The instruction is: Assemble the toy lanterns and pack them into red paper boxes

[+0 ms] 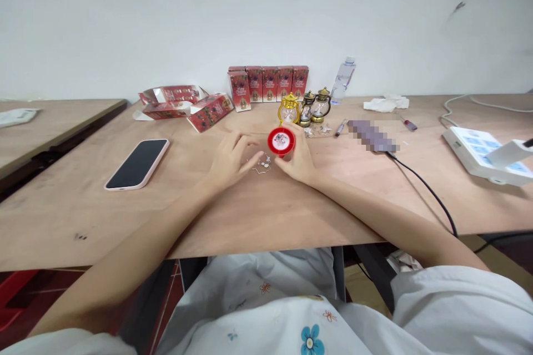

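My right hand (pixel 300 156) is wrapped around a round red object (pixel 281 142). Its flat face, with a white printed label in the middle, points toward me; the rest is hidden behind. To its left, my left hand (pixel 231 160) is open above the table, fingers apart and touching nothing. Between the hands lies a small tangle of thin metal pieces (pixel 263 164). Just beyond stand a gold mini lantern (pixel 288 109) and two bronze-coloured mini lanterns (pixel 306 109), (pixel 321 105), with more small metal pieces (pixel 318 131) in front.
Several red printed boxes (pixel 270 84) stand against the wall; an opened box (pixel 169 104) and another box (pixel 210 112) lie left. A phone (pixel 137 165) is left. Rightward are a bottle (pixel 343 81), screwdriver (pixel 409 124), tissue (pixel 386 103), cabled device (pixel 372 136) and power strip (pixel 487 154).
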### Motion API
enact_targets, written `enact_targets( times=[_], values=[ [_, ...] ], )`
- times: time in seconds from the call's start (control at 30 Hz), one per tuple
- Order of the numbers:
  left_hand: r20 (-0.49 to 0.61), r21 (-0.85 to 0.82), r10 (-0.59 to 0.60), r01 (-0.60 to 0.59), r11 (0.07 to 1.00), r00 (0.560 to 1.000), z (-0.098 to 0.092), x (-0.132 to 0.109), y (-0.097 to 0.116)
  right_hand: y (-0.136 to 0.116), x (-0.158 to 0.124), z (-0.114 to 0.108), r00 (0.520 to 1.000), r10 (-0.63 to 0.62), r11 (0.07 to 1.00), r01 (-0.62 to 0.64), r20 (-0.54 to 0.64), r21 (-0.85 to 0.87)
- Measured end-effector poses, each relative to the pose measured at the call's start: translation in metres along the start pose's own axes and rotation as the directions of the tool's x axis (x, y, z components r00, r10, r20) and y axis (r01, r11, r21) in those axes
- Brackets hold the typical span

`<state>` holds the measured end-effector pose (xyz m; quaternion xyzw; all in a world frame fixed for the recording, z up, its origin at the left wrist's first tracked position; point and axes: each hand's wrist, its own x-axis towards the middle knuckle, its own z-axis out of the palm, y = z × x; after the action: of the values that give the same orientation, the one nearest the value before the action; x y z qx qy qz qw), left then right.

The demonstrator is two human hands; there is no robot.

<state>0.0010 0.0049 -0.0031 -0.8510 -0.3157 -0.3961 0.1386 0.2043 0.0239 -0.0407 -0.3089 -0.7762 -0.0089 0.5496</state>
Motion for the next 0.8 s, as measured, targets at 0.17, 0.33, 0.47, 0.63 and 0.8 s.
enact_targets(
  times=[0.17,0.33,0.47,0.63,0.8],
  values=[
    [0.361,0.02,-0.057,0.054,0.998,0.931,0.008,-0.004,-0.016,0.006,0.002,-0.001,0.996,0.082,0.996,-0.081,-0.032,0.042],
    [0.495,0.049,-0.08,0.064,0.997,0.865,0.019,-0.006,-0.011,0.001,0.002,0.0,1.0,0.014,0.997,-0.014,-0.004,0.081],
    [0.54,0.115,-0.175,0.135,0.984,0.823,0.023,-0.003,-0.003,0.0,0.002,0.0,1.0,0.014,0.996,-0.015,0.017,0.089],
    [0.552,0.132,-0.264,0.23,0.964,0.791,0.023,-0.002,-0.003,0.0,0.003,-0.001,1.0,-0.015,0.993,0.013,0.022,0.113],
    [0.527,0.175,-0.309,0.255,0.951,0.792,0.03,-0.01,-0.011,0.0,0.004,-0.002,0.998,0.011,0.994,-0.017,0.057,0.107]
  ],
)
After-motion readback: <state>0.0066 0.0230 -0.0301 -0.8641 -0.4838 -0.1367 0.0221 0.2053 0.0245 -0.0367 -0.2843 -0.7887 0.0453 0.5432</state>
